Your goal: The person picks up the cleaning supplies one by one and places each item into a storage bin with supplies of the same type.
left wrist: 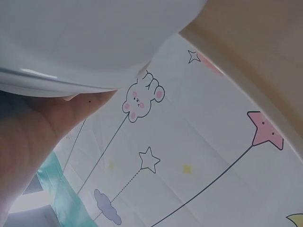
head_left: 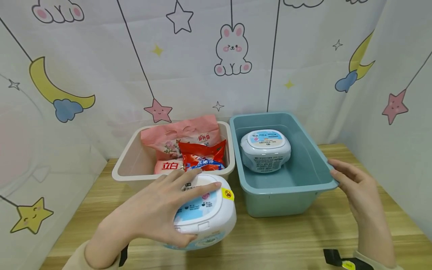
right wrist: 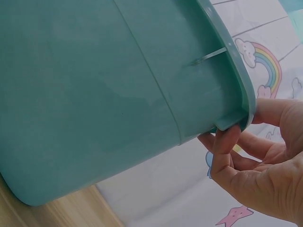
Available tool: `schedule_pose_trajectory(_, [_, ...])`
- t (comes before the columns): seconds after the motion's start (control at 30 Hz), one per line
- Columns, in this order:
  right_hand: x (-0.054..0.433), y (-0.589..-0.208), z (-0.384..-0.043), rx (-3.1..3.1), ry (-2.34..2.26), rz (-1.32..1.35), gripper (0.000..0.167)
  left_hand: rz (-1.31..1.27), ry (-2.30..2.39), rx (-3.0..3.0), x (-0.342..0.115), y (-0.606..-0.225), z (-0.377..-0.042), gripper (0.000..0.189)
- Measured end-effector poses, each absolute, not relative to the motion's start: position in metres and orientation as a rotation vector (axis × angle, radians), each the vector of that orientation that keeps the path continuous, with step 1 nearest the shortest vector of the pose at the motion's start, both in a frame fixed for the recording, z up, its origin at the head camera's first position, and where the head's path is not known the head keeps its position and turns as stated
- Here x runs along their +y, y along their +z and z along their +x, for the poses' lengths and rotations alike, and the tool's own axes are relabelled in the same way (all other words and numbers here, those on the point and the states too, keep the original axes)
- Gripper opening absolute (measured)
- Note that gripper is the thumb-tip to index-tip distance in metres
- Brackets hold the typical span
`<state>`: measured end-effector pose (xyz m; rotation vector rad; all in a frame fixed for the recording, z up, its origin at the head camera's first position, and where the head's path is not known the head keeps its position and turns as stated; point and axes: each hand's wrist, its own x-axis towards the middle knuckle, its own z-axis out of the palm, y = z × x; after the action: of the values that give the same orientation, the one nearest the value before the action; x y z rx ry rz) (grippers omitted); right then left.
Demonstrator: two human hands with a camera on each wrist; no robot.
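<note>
My left hand (head_left: 165, 206) grips a white plastic tub (head_left: 216, 221) with a blue-printed lid and a yellow sticker, holding it tilted in front of the beige bin. In the left wrist view the tub (left wrist: 94, 42) fills the top, with part of the hand (left wrist: 42, 127) beneath it. At the right, my right hand (head_left: 357, 187) pinches the rim of the teal bin (head_left: 287, 191). The right wrist view shows fingers (right wrist: 225, 146) under that rim and a digit on its outer side. A similar white tub (head_left: 266, 152) sits inside the teal bin.
The beige bin (head_left: 129, 159) stands left of the teal one, holding a pink bag (head_left: 182, 131) and a red bag (head_left: 202, 153). Both bins are on a wooden table (head_left: 270, 240). A patterned white cloth (head_left: 202, 86) hangs behind and at the sides.
</note>
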<state>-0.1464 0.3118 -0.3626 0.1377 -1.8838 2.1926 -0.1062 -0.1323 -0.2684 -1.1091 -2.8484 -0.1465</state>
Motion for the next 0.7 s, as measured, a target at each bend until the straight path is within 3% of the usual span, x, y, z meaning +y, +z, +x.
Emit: schedule_pose_trajectory(0.7, [0.310,-0.362,-0.147,-1.873,2.205,0.137,0.029,-1.179,-0.094,-2.706,-0.129,-0.240,-0.104,0.095])
